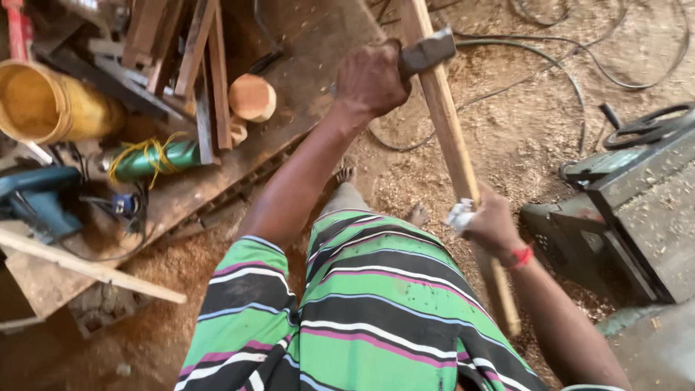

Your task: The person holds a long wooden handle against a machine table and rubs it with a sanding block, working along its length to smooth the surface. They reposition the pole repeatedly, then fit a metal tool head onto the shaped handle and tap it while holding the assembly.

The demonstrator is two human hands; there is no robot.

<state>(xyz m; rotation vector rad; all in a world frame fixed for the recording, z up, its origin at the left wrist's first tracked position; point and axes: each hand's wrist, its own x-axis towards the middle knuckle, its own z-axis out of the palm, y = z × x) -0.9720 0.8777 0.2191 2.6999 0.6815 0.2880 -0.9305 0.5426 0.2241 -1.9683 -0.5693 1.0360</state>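
I saw the left hand point(371, 78) stretched far forward on a straight arm, its grip wrapped tight round the handle of a hammer point(427, 52) whose dark head sat just right of the knuckles and lay against a long wooden stick point(445, 123). To the left of that grip lay a low wooden counter point(289, 137) crowded with things: a yellow bucket point(51, 101) at the far left, a blue power tool point(36, 199) below it, a green bottle wound with yellow cord point(148, 159), a stack of timber offcuts point(195, 58) and a round wooden block point(252, 96) nearest the hand.

The stick ran down from the top edge to the right hand point(491, 226), whose grip was clenched round it together with a scrap of white cloth point(460, 215); a red band point(521, 256) circled that wrist. Below both grips hung the green striped shirt point(362, 318), with bare feet showing past it on the floor point(521, 137) of packed earth and sawdust.

Right of the right grip stood a dark machine point(637, 210), close to the forearm. Black cables point(572, 65) looped over the ground beyond the stick, where the widest open stretch lay.
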